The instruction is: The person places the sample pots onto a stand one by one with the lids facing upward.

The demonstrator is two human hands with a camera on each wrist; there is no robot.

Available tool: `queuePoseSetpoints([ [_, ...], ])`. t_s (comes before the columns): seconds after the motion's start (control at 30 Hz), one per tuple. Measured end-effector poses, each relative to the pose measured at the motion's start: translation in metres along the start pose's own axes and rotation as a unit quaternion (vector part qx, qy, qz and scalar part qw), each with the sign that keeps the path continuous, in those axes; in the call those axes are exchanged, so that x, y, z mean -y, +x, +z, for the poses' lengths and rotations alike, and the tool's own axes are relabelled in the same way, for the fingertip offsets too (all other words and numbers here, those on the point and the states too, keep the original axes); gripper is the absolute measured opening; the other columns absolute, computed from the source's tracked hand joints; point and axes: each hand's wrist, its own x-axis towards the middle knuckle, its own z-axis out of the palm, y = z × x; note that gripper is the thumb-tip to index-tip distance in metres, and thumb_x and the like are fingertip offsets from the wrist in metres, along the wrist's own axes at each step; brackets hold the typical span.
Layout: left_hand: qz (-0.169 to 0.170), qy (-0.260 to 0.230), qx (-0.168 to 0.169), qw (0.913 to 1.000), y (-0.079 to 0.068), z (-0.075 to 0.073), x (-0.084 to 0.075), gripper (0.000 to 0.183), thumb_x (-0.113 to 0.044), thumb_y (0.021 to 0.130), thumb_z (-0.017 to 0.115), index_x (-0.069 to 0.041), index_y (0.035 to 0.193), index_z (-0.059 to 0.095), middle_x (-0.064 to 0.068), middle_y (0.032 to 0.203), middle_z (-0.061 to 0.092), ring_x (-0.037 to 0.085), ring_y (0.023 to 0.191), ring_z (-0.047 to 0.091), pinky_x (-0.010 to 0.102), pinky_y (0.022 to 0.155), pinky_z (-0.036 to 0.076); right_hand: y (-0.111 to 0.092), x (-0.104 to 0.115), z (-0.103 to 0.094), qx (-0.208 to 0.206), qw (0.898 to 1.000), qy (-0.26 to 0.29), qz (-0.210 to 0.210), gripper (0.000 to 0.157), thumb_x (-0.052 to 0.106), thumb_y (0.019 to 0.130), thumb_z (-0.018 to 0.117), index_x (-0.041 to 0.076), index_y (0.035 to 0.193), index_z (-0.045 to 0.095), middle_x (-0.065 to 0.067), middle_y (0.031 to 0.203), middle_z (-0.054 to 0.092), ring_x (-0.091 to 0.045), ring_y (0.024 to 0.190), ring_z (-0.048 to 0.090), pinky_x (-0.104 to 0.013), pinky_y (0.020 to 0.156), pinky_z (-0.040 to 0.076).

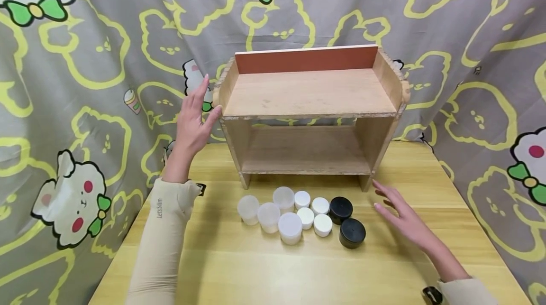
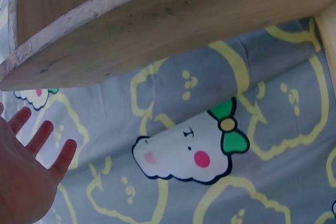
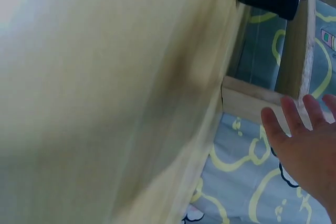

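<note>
A small two-tier wooden shelf stands at the back of the table, with a reddish-brown strip along its top rear edge. My left hand is raised beside the shelf's left side, fingers spread and thumb near the upper front corner. In the left wrist view, the wooden side panel passes above that hand, with nothing in the palm. My right hand reaches in from the right, fingers extended near the shelf's right front leg. It holds nothing, and the right wrist view shows its fingers spread apart.
In front of the shelf sit several round jars: larger translucent ones on the left, small white ones in the middle, and two black ones on the right. A patterned grey curtain surrounds the wooden table.
</note>
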Motion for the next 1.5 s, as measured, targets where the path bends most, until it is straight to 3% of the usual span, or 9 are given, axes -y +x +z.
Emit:
queuePoseSetpoints([
  [0.13,0.008,-0.040,-0.008,0.9991,0.006,0.006,0.001,0.074,-0.060,0.101,0.048,-0.025,0.164,0.032,0.006,0.160,0.044,0.030,0.145,0.039,0.057,0.117,0.028,0.000,0.001,0.009,0.019,1.000,0.017,-0.007,0.061,0.010,0.104,0.056,0.008,0.161,0.034,-0.022,0.153,0.044,0.000,0.133,0.045,-0.009,0.105,0.034],
  [0.33,0.013,-0.078,-0.014,0.9967,0.012,0.013,0.003,0.067,-0.046,0.100,0.056,-0.027,0.161,0.037,0.004,0.157,0.047,0.028,0.138,0.046,0.052,0.110,0.036,0.001,0.002,0.022,0.034,0.999,0.017,-0.037,0.065,0.007,0.100,0.063,0.005,0.159,0.036,-0.024,0.150,0.050,-0.011,0.131,0.054,-0.022,0.106,0.045],
  [0.47,0.004,-0.111,-0.002,0.9938,0.009,0.020,0.005,0.061,-0.036,0.100,0.060,-0.028,0.158,0.042,0.002,0.159,0.045,0.024,0.137,0.048,0.050,0.106,0.041,-0.006,0.001,0.028,0.042,0.998,0.008,-0.038,0.065,0.008,0.097,0.068,0.002,0.156,0.041,-0.023,0.145,0.056,-0.018,0.123,0.062,-0.034,0.098,0.053],
  [0.6,-0.005,-0.160,-0.014,0.9870,0.006,0.027,0.004,0.056,-0.025,0.100,0.061,-0.025,0.154,0.045,0.001,0.158,0.045,0.023,0.130,0.052,0.045,0.099,0.044,-0.008,0.001,0.031,0.053,0.998,0.015,-0.020,0.063,0.012,0.096,0.072,0.002,0.152,0.046,-0.018,0.142,0.060,-0.026,0.119,0.065,-0.036,0.097,0.054],
  [0.9,0.019,-0.257,-0.061,0.9642,0.006,0.044,-0.010,0.049,-0.001,0.101,0.051,0.002,0.148,0.039,0.023,0.156,0.040,0.026,0.133,0.046,0.033,0.108,0.037,-0.009,-0.001,0.032,0.084,0.996,0.026,-0.004,0.062,0.020,0.092,0.078,0.004,0.146,0.050,-0.012,0.140,0.062,-0.033,0.119,0.064,-0.037,0.100,0.052],
  [1.03,0.020,-0.266,-0.075,0.9608,0.005,0.045,-0.013,0.049,-0.004,0.100,0.051,0.001,0.148,0.040,0.023,0.154,0.041,0.024,0.132,0.047,0.032,0.108,0.037,-0.007,-0.002,0.034,0.094,0.995,0.032,0.010,0.063,0.025,0.089,0.082,0.008,0.142,0.053,-0.009,0.135,0.064,-0.031,0.118,0.065,-0.038,0.101,0.052],
  [1.27,0.034,-0.281,-0.072,0.9566,0.006,0.054,0.008,0.052,-0.019,0.101,0.054,-0.010,0.151,0.041,0.008,0.155,0.044,0.019,0.134,0.045,0.033,0.109,0.036,-0.007,0.001,0.034,0.120,0.992,0.036,0.019,0.048,0.027,0.090,0.080,0.012,0.131,0.060,-0.003,0.123,0.068,-0.012,0.110,0.064,-0.036,0.098,0.052],
  [1.5,0.022,-0.271,-0.074,0.9594,0.005,0.051,0.000,0.051,-0.009,0.100,0.052,-0.007,0.149,0.040,0.015,0.154,0.043,0.021,0.133,0.045,0.036,0.108,0.035,-0.007,-0.001,0.033,0.161,0.986,0.029,0.036,0.041,0.034,0.094,0.075,0.017,0.129,0.063,0.001,0.123,0.068,-0.010,0.110,0.063,-0.034,0.098,0.052],
])
